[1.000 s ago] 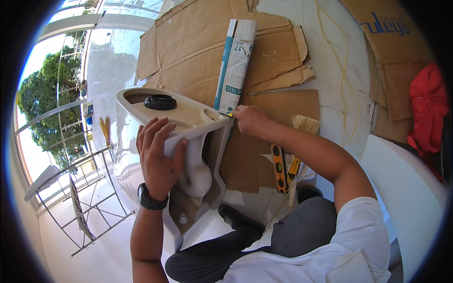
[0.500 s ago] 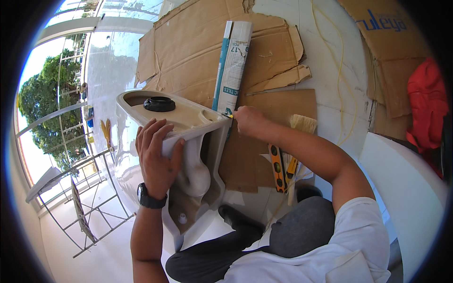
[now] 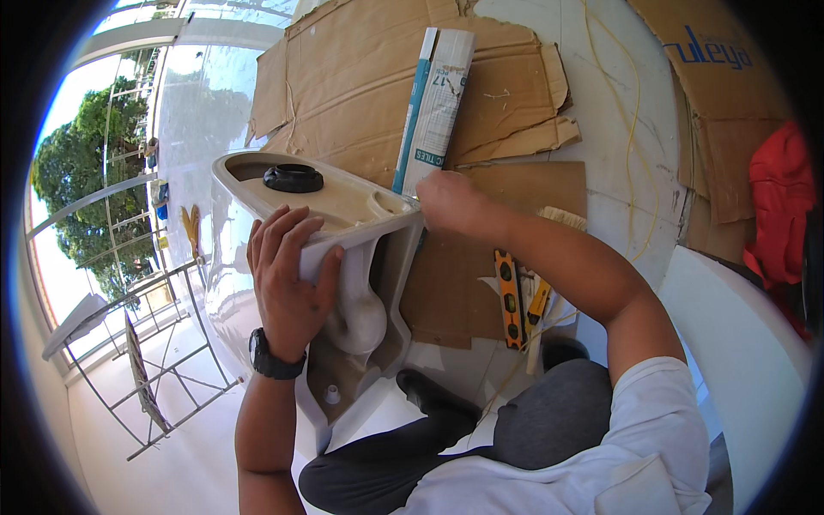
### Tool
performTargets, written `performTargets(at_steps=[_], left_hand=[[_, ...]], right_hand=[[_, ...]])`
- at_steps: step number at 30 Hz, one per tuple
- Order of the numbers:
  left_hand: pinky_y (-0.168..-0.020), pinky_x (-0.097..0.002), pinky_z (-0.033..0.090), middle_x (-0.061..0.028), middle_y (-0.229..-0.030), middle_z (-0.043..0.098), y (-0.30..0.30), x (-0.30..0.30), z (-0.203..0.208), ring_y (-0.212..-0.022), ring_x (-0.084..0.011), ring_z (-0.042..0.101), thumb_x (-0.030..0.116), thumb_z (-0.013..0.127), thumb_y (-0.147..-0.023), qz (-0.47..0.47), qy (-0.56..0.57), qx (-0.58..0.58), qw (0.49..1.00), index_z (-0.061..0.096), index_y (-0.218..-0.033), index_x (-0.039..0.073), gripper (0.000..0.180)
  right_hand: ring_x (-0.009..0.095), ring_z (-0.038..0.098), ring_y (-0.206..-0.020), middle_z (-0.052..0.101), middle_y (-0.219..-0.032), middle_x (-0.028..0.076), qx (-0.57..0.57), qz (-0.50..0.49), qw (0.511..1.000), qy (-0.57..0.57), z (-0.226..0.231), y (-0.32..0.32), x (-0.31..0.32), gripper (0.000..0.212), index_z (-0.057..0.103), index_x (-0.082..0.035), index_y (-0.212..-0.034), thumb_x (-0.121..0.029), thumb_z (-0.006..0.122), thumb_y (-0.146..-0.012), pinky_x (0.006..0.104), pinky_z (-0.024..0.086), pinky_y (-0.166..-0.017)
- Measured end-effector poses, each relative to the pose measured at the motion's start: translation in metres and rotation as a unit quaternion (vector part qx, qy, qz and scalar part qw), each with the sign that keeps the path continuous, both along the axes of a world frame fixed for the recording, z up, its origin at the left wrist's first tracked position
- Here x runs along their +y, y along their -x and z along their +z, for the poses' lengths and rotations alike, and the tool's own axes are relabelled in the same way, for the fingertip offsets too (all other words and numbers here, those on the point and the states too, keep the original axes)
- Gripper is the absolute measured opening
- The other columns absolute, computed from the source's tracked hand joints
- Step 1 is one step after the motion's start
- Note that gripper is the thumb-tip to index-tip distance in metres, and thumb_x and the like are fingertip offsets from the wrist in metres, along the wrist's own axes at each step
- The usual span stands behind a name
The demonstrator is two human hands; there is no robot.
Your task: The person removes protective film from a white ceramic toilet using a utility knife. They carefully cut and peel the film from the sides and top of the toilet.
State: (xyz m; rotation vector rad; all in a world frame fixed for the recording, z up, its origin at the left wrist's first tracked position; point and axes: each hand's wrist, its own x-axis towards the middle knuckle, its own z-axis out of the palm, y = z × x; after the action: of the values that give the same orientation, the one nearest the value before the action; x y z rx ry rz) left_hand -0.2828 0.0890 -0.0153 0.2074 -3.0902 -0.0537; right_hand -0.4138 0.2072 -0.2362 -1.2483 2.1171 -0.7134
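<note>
White ceramic: the toilet (image 3: pixel 343 257) lies tipped on its side, base up. The left hand (image 3: pixel 287 283) wraps its rim, fingers curled tight. The right hand (image 3: pixel 446 202) pinches closed at the base corner; what it holds is hidden. Best brace firmly, work steadily.

The toilet (image 3: pixel 343 257) lies tipped on the floor (image 3: pixel 618 129) before me; flattened cardboard (image 3: pixel 360 94) lies behind it, a long box (image 3: pixel 433 103) on that cardboard, a level (image 3: pixel 508 300) to its right.
</note>
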Motion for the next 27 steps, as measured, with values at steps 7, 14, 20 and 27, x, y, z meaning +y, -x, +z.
performTargets(at_steps=[7, 14, 20, 27], left_hand=[[-0.118, -0.0560, 0.034, -0.0152, -0.127, 0.067, -0.001, 0.000, 0.000, -0.130, -0.0375, 0.057, 0.014, 0.079, -0.083, 0.002, -0.001, 0.009, 1.000, 0.070, -0.117, 0.007, 0.036], [-0.118, -0.0554, 0.034, -0.0148, -0.126, 0.067, 0.000, 0.000, 0.000, -0.128, -0.0374, 0.057, 0.014, 0.079, -0.082, -0.001, 0.004, 0.012, 1.000, 0.070, -0.116, 0.007, 0.036], [-0.117, -0.0553, 0.035, -0.0147, -0.125, 0.067, 0.002, 0.002, 0.000, -0.128, -0.0373, 0.058, 0.014, 0.079, -0.082, -0.005, 0.010, 0.009, 1.000, 0.069, -0.117, 0.007, 0.037], [-0.117, -0.0546, 0.035, -0.0150, -0.125, 0.068, 0.001, 0.001, -0.001, -0.127, -0.0373, 0.058, 0.014, 0.078, -0.082, -0.005, 0.015, 0.011, 1.000, 0.069, -0.116, 0.006, 0.036]], right_hand=[[0.036, 0.076, -0.092, 0.075, -0.091, 0.022, -0.060, 0.018, 0.998, -0.017, 0.011, 0.001, 0.005, 0.016, 0.078, 0.000, -0.090, -0.006, 0.072, -0.076, 0.0448, 0.061, -0.080], [0.036, 0.074, -0.098, 0.076, -0.100, 0.022, -0.080, 0.034, 0.995, -0.058, 0.029, 0.035, -0.003, 0.021, 0.078, 0.002, -0.094, -0.009, 0.067, -0.080, 0.0438, 0.061, -0.085], [0.036, 0.073, -0.104, 0.075, -0.105, 0.023, -0.077, 0.089, 0.991, -0.067, 0.031, 0.028, -0.017, 0.029, 0.078, 0.003, -0.101, -0.012, 0.063, -0.081, 0.0447, 0.059, -0.088], [0.038, 0.073, -0.094, 0.075, -0.101, 0.023, 0.010, 0.223, 0.972, -0.069, 0.039, 0.065, -0.036, 0.036, 0.078, 0.003, -0.100, -0.023, 0.059, -0.084, 0.0464, 0.058, -0.084]])
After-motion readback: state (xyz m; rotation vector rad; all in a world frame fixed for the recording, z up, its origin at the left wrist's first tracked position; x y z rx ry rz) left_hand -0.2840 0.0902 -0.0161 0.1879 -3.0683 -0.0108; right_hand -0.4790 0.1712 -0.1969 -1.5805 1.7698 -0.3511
